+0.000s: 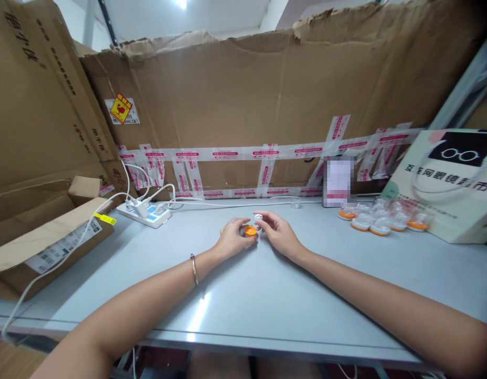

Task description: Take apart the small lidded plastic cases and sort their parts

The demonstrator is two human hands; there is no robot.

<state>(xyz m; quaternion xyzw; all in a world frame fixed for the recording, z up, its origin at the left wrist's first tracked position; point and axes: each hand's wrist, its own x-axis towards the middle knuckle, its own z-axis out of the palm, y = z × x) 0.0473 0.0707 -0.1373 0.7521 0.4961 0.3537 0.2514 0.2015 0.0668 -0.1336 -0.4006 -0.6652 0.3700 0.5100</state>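
Note:
Between thumb and fingers, my left hand (233, 238) grips a small round orange cup-like piece (250, 231), its hollow side facing up. Right beside it, my right hand (280, 231) pinches a small white figure with dark spots (258, 217), too small to make out in detail. The two pieces are close together just above the table, the white one slightly higher and to the right. Both hands are near the middle of the grey table (243, 305). A small clear cup-shaped piece (295, 202) stands behind them near the cardboard.
Several clear-domed pieces with orange and white bases (379, 227) cluster at the right, before a paper bag (456, 184). A blurred-out card (338, 181) leans at the back. Leftward are a power strip (144, 213) with white cables and an open cardboard box (50, 237). Tall cardboard (235, 95) walls the back.

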